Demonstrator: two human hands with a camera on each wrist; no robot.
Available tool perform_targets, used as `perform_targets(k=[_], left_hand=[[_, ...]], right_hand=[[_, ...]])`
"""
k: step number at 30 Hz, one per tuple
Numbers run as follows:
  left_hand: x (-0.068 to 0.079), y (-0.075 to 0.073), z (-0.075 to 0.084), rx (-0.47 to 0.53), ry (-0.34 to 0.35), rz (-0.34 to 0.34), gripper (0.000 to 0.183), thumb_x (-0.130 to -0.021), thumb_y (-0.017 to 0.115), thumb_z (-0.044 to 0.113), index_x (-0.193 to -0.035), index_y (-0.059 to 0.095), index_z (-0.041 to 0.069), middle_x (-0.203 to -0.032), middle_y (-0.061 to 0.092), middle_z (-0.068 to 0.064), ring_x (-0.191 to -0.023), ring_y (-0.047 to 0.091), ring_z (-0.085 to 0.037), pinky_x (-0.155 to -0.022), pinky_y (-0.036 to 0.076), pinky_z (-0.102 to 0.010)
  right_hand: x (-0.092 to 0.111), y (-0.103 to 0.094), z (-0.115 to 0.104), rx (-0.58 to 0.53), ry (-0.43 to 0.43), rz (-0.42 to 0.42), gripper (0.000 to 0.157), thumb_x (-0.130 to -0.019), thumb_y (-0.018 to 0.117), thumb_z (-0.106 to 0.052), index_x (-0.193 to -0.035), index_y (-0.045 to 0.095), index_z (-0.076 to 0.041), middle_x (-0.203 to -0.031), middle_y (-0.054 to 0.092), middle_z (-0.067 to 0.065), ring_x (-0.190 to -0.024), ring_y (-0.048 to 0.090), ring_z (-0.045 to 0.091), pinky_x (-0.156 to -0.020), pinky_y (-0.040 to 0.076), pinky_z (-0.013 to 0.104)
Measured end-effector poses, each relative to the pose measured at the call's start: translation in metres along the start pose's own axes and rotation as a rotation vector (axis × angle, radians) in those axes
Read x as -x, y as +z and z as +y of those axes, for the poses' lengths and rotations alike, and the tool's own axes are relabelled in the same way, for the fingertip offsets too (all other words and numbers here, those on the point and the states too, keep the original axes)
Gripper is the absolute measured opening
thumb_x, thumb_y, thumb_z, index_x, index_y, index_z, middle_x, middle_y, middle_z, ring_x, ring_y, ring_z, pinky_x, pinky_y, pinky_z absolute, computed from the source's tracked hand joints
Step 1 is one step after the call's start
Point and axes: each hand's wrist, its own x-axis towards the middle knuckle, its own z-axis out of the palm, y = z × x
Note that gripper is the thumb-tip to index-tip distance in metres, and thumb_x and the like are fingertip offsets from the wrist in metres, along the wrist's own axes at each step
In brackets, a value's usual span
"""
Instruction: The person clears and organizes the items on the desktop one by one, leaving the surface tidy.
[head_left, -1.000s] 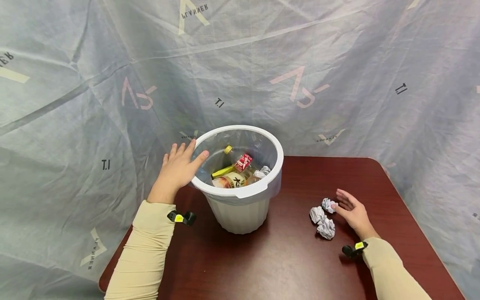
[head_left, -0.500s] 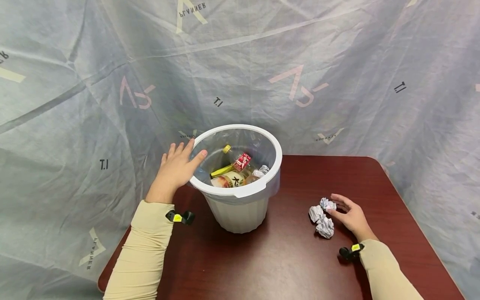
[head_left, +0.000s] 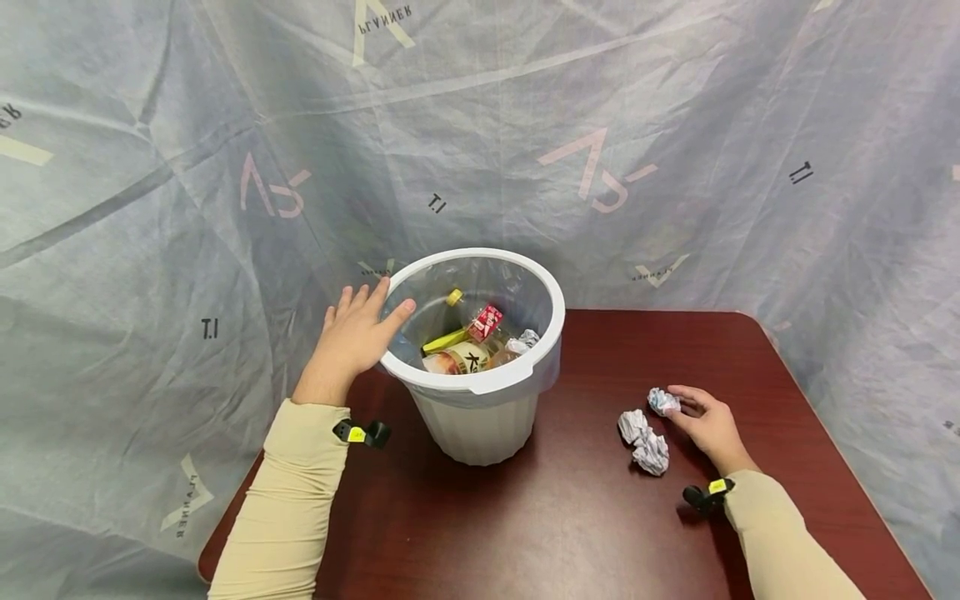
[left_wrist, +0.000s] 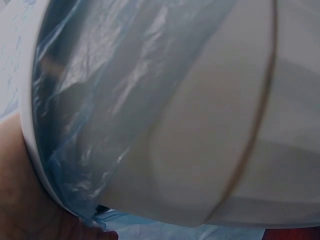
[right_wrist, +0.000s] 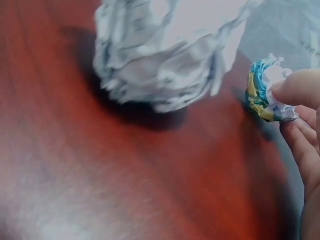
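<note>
My left hand (head_left: 352, 337) rests on the left rim of a white trash bin (head_left: 472, 433), its fingers spread and straight. A thin plastic liner (left_wrist: 130, 75) is folded over the bin's edge, close to that hand in the left wrist view. On the right, my right hand (head_left: 708, 421) pinches a crumpled paper ball (right_wrist: 265, 90) between thumb and fingers; blue and yellow print shows on its side. Two more crumpled paper balls, one farther back (head_left: 633, 426) and one nearer (head_left: 652, 454), lie together on the table just left of this hand.
Inside the bin are a red carton (head_left: 486, 322), a bottle with a yellow cap (head_left: 454, 297), a yellow item (head_left: 444, 342), a labelled container (head_left: 468, 358) and crumpled paper (head_left: 522, 342). The dark red table (head_left: 570, 517) meets a grey printed sheet (head_left: 480, 150) behind.
My right hand has closed its thumb and fingers on the far paper ball and moved it slightly right, away from the other two. The left hand stays on the rim.
</note>
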Motion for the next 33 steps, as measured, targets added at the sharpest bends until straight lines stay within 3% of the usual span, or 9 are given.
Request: perform_targets(k=[5, 10, 21, 28, 33], left_hand=[[-0.002, 0.002, -0.002, -0.006, 0.002, 0.005, 0.098, -0.092, 0.014, 0.083, -0.165, 0.01, 0.018, -0.166, 0.011, -0.025, -0.153, -0.01, -0.043, -0.118, -0.003, -0.066], [-0.003, 0.002, -0.003, -0.002, 0.01, 0.008, 0.098, -0.092, 0.014, 0.084, -0.165, 0.01, 0.018, -0.166, 0.012, -0.025, -0.153, -0.01, -0.043, -0.118, -0.004, -0.067], [-0.001, 0.001, -0.002, -0.011, 0.009, -0.003, 0.096, -0.094, 0.015, 0.082, -0.165, 0.009, 0.017, -0.167, 0.009, -0.024, -0.153, -0.011, -0.043, -0.118, -0.004, -0.067], [0.0, 0.0, -0.001, -0.011, 0.003, 0.005, 0.09, -0.098, 0.022, 0.076, -0.165, 0.01, 0.017, -0.167, 0.006, -0.024, -0.153, -0.011, -0.042, -0.118, -0.003, -0.066], [-0.001, 0.0, 0.0, -0.016, -0.001, -0.001, 0.09, -0.098, 0.025, 0.075, -0.165, 0.01, 0.018, -0.168, 0.003, -0.022, -0.153, -0.012, -0.042, -0.118, -0.004, -0.066]], right_hand=[[-0.012, -0.01, -0.015, -0.002, 0.008, -0.005, 0.042, -0.09, 0.076, -0.003, -0.13, 0.064, 0.006, -0.128, 0.061, 0.027, -0.102, 0.057, -0.008, -0.085, 0.05, 0.008], [-0.031, -0.021, -0.039, -0.022, -0.04, 0.023, 0.042, -0.09, 0.077, -0.007, -0.129, 0.066, 0.003, -0.125, 0.063, 0.019, -0.101, 0.056, -0.011, -0.085, 0.049, 0.007], [-0.075, -0.041, -0.105, -0.037, -0.057, 0.072, 0.043, -0.089, 0.079, -0.007, -0.129, 0.067, 0.003, -0.126, 0.064, 0.011, -0.102, 0.058, -0.009, -0.088, 0.05, 0.01], [-0.092, -0.044, -0.148, -0.075, -0.069, 0.073, 0.041, -0.09, 0.078, -0.011, -0.128, 0.068, 0.001, -0.124, 0.063, -0.005, -0.102, 0.06, -0.009, -0.087, 0.05, 0.01], [-0.103, -0.039, -0.178, -0.099, -0.091, 0.064, 0.04, -0.09, 0.076, -0.004, -0.128, 0.067, 0.005, -0.127, 0.064, 0.002, -0.101, 0.062, -0.008, -0.081, 0.05, 0.008]])
